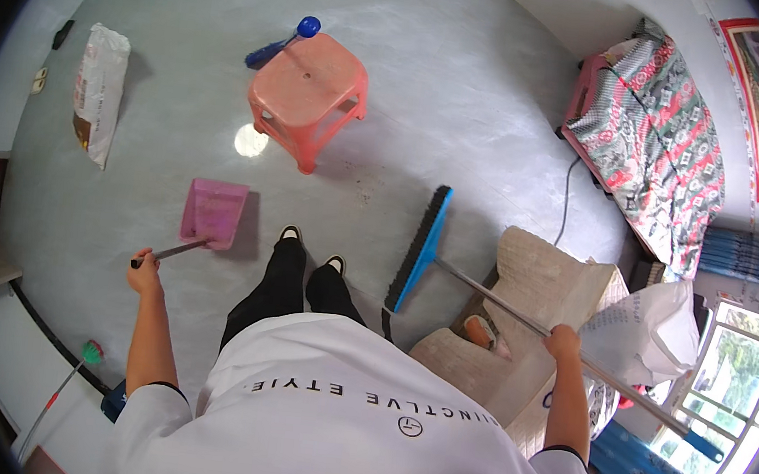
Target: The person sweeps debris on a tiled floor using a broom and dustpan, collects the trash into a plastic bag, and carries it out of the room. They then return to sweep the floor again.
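My left hand grips the dark handle of a pink long-handled dustpan, whose pan is just ahead of it, over the grey floor. In my right hand is the metal pole of a blue push broom with dark bristles. The broom head is out to the right of my feet, its bristle side turned left. From the picture I cannot tell whether it touches the floor. A scatter of brown crumbs lies on the floor between the broom head and an orange plastic stool.
A blue brush is behind the stool. A white printed sack stands at the left. On the right are a cloth-covered seat, a white bag and furniture under a patterned cover. A green-headed brush leans lower left.
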`<state>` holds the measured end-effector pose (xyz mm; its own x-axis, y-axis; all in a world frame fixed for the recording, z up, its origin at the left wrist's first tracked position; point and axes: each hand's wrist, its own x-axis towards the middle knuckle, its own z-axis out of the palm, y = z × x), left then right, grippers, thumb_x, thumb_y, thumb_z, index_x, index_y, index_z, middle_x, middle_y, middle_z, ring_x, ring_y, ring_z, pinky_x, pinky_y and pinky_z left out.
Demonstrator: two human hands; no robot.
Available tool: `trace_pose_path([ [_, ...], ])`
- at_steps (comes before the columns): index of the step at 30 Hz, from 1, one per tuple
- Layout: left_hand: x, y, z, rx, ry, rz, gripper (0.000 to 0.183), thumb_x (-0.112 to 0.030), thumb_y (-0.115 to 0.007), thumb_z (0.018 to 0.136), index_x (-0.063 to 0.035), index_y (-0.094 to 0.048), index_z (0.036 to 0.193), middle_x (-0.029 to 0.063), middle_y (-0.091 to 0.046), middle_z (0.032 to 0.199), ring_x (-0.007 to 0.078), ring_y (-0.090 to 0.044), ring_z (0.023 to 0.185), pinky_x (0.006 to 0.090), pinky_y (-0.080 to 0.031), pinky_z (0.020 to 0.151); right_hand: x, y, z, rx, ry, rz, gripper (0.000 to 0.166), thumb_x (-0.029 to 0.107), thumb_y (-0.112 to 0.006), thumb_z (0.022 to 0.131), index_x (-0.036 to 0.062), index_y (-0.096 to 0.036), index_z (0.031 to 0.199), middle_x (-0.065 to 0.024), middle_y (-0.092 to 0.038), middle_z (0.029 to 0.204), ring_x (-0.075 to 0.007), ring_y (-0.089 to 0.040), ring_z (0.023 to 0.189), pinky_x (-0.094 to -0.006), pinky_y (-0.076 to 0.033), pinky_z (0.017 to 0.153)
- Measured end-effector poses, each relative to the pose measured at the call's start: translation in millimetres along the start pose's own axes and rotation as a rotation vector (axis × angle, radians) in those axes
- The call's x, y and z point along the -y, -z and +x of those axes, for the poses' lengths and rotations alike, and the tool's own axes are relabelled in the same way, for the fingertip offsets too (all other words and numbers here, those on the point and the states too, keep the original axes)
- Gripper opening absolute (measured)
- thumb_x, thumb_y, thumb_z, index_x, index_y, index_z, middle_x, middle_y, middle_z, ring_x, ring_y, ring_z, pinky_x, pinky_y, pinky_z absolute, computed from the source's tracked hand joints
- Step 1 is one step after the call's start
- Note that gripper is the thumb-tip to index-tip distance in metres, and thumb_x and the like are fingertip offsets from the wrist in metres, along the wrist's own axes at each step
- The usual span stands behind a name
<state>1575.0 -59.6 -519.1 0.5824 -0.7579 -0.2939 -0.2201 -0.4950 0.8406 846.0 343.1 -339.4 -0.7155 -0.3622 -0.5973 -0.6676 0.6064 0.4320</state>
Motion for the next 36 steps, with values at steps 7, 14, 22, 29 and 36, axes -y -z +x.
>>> trace_pose_path([
  [7,-54.5,40.5,-39.1,-0.076,0.068,-0.208,0.013,-0.001,-0.055,0.073,-0.0018,-0.059,0.085,0.0078,-0.055,0.083,0.0162,-0.056,0.072,0.0249,-0.052,0.06,-17.6,-106.8,46.9,0.045,-0.247,-0.13,0.025,0.02,-0.054,0.073,0.0093,-0.062,0.094,-0.0083,-0.056,0.107,-0.0262,-0.046,0.107,-0.0419,-0.035,0.09],
  [14,-54.5,56.3,-51.0,-0.094,0.021,-0.253,0.013,-0.001,-0.055,0.072,-0.0017,-0.059,0.083,0.0067,-0.055,0.082,0.0164,-0.056,0.071,0.0253,-0.053,0.06,-29.9,-98.4,29.3,0.078,-0.392,-0.264,0.036,0.022,-0.054,0.074,0.0111,-0.053,0.109,-0.0064,-0.042,0.122,-0.0223,-0.032,0.118,-0.0446,-0.018,0.099],
  [22,-39.0,43.3,-42.0,-0.202,-0.055,-0.192,0.011,-0.001,-0.054,0.066,-0.0037,-0.06,0.075,0.0045,-0.053,0.067,0.0112,-0.051,0.052,0.022,-0.047,0.046,44.9,-128.1,93.1,0.011,-0.081,0.874,0.025,0.018,-0.054,0.075,0.004,-0.052,0.096,-0.0141,-0.056,0.092,-0.0268,-0.057,0.082,-0.0402,-0.049,0.065],
  [29,-8.2,54.7,-21.0,-0.332,-0.15,-0.101,0.007,-0.004,-0.056,0.065,-0.0045,-0.061,0.068,0.0026,-0.054,0.055,0.0111,-0.05,0.049,0.0237,-0.039,0.045,317.1,73.5,65.4,0.739,0.362,1.825,0.031,0.028,-0.049,0.083,0.0014,-0.048,0.099,-0.0142,-0.058,0.086,-0.0276,-0.061,0.07,-0.0394,-0.052,0.054],
  [36,2.0,55.6,-12.6,-0.396,-0.076,-0.031,0.005,-0.006,-0.058,0.063,-0.0061,-0.063,0.065,0.0013,-0.056,0.055,0.01,-0.051,0.053,0.0239,-0.041,0.052,478.5,266.7,79.2,1.077,0.478,2.108,0.071,0.046,-0.046,0.082,-0.0082,-0.023,0.121,-0.0289,-0.034,0.121,-0.0423,-0.039,0.109,-0.0479,-0.037,0.089],
])
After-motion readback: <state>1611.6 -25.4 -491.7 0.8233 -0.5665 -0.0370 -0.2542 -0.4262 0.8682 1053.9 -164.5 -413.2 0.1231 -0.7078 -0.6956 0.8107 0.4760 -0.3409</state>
